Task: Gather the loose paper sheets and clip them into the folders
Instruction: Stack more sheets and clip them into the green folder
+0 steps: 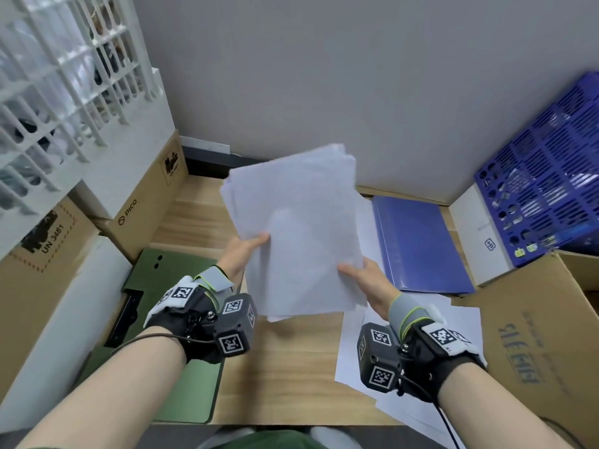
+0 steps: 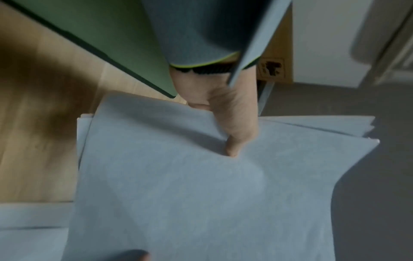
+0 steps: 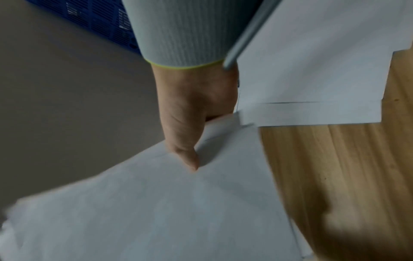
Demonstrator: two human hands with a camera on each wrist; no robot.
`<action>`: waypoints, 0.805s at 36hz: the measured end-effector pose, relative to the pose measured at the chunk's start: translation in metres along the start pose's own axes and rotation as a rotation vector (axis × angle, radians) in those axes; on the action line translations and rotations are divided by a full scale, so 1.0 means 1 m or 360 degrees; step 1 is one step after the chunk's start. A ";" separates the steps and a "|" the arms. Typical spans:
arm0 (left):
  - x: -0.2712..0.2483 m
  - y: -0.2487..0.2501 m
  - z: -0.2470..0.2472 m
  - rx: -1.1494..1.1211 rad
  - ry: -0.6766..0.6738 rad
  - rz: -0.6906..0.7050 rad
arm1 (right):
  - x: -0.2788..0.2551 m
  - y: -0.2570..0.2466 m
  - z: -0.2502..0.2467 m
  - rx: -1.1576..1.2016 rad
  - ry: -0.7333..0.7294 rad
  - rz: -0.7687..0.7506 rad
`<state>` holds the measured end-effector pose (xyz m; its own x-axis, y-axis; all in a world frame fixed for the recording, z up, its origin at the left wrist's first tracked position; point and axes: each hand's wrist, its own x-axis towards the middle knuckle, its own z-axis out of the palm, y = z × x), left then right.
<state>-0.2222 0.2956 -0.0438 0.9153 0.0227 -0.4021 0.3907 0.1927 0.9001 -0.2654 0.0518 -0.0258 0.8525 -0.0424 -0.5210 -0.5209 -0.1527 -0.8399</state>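
Observation:
A stack of white paper sheets (image 1: 295, 228) is held up above the wooden desk, tilted toward the far wall, its edges slightly fanned. My left hand (image 1: 241, 251) pinches its left edge, thumb on top, as the left wrist view shows on the paper stack (image 2: 201, 194). My right hand (image 1: 366, 280) pinches the stack's right lower edge, thumb pressed on the sheets (image 3: 156, 211). More loose sheets (image 1: 418, 345) lie on the desk at the right. A blue folder (image 1: 418, 241) lies shut at the back right. A green folder (image 1: 162, 306) lies under my left wrist.
Cardboard boxes (image 1: 142, 202) and a white wire rack (image 1: 64, 76) crowd the left side. A blue perforated crate (image 1: 547, 176) and a white box (image 1: 479, 234) stand at the right, with an open cardboard box (image 1: 531, 345) in front. A grey wall closes the back.

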 end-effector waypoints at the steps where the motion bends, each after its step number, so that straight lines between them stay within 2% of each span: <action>1: 0.001 0.000 -0.003 -0.0053 0.0042 -0.0019 | 0.000 0.004 -0.001 -0.0026 -0.0020 0.0031; 4: 0.001 -0.006 -0.014 -0.0084 0.0050 -0.0076 | 0.000 0.015 0.000 -0.0095 -0.0041 0.0087; 8: -0.001 -0.015 -0.021 0.0040 -0.0145 -0.0158 | 0.001 0.023 -0.002 -0.0174 0.0163 0.0019; 14: 0.007 -0.021 -0.049 0.0011 0.0017 -0.0113 | 0.011 0.035 -0.025 -0.0474 0.0392 0.0051; 17: 0.007 -0.023 -0.061 0.0280 -0.0047 -0.0139 | 0.012 0.048 -0.033 -0.0610 0.0368 0.0116; 20: 0.002 -0.026 -0.064 0.0575 -0.0295 -0.0346 | 0.008 0.050 -0.031 -0.0776 0.0263 0.0163; 22: -0.003 -0.030 -0.065 0.0689 -0.0374 -0.0446 | 0.004 0.047 -0.026 -0.0850 0.0166 0.0223; 25: -0.004 -0.037 -0.061 0.0769 -0.0326 -0.0424 | 0.004 0.041 -0.020 -0.0815 0.0061 0.0212; 29: 0.001 -0.035 -0.056 0.0494 -0.0167 -0.0357 | 0.006 0.025 -0.022 -0.0578 0.0210 0.0027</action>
<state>-0.2402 0.3444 -0.0851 0.8024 -0.0894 -0.5900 0.5787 -0.1248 0.8060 -0.2724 0.0258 -0.0467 0.8545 -0.1713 -0.4904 -0.5057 -0.4897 -0.7102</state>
